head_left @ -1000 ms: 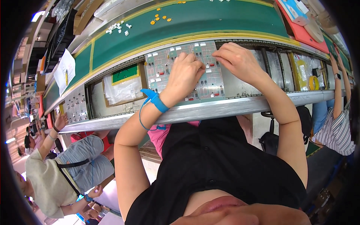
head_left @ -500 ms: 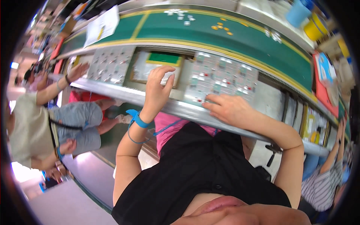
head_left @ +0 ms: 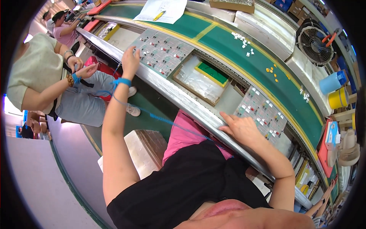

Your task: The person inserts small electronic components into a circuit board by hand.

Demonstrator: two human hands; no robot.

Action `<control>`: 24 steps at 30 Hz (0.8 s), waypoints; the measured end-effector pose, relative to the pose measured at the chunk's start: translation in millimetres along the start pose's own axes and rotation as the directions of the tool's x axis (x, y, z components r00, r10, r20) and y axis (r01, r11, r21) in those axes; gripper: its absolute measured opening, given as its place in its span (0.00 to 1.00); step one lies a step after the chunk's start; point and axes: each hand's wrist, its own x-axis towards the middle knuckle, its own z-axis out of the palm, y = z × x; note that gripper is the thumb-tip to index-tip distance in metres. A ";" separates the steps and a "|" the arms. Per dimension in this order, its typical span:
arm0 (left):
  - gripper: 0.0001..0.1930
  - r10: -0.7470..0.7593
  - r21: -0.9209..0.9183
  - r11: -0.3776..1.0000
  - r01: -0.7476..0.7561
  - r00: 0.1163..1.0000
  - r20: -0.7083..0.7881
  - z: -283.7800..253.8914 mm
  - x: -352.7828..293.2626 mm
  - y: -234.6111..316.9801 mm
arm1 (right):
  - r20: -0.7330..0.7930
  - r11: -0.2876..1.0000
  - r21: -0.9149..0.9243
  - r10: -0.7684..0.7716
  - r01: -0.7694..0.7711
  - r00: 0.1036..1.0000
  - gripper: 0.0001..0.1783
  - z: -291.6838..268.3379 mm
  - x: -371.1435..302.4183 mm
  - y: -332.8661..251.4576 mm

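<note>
My left hand [head_left: 130,62] is at the near left corner of a circuit board panel [head_left: 164,51], its bent fingers against the panel's edge. Small red, black and white parts dot that panel. A blue wrist strap with a coiled cord circles my left wrist. My right hand [head_left: 243,130] is open, fingers stretched, by the near left corner of a second circuit board panel [head_left: 263,114]; it holds nothing. Between the two panels sits a shallow box [head_left: 198,82] with clear plastic and a green piece with a yellow border inside.
A metal rail [head_left: 171,97] runs along the near edge. Beyond lies a green belt [head_left: 225,42] bearing white parts [head_left: 244,40], yellow parts [head_left: 272,70] and a paper sheet [head_left: 162,9]. A fan [head_left: 316,42] and a blue bottle [head_left: 331,83] stand farther off. A co-worker [head_left: 49,76] is at left.
My view has swung left. My left hand has moved left from over the box to the left panel's edge. My right hand has come off the right panel's parts to its near corner.
</note>
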 end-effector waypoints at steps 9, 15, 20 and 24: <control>0.33 -0.366 0.307 0.917 0.254 0.841 0.398 60.1 89.4 -74.6 | 0.002 0.919 0.077 0.387 -0.386 0.922 0.22 -2.3 -90.6 16.7; 0.34 -0.178 0.278 0.960 -0.002 0.765 0.619 68.1 125.6 -167.0 | -0.005 0.679 0.121 0.730 -0.724 0.683 0.16 -3.6 -179.0 39.0; 0.27 -0.168 0.325 0.945 -0.045 0.784 0.598 89.7 119.5 -129.2 | -0.037 0.439 -0.140 0.893 -0.887 0.448 0.14 -1.3 -247.3 56.7; 0.25 -0.047 0.245 0.960 -0.134 0.788 0.614 71.9 99.6 -67.6 | -0.208 0.521 -0.036 0.831 -0.853 0.517 0.12 3.1 -255.0 88.0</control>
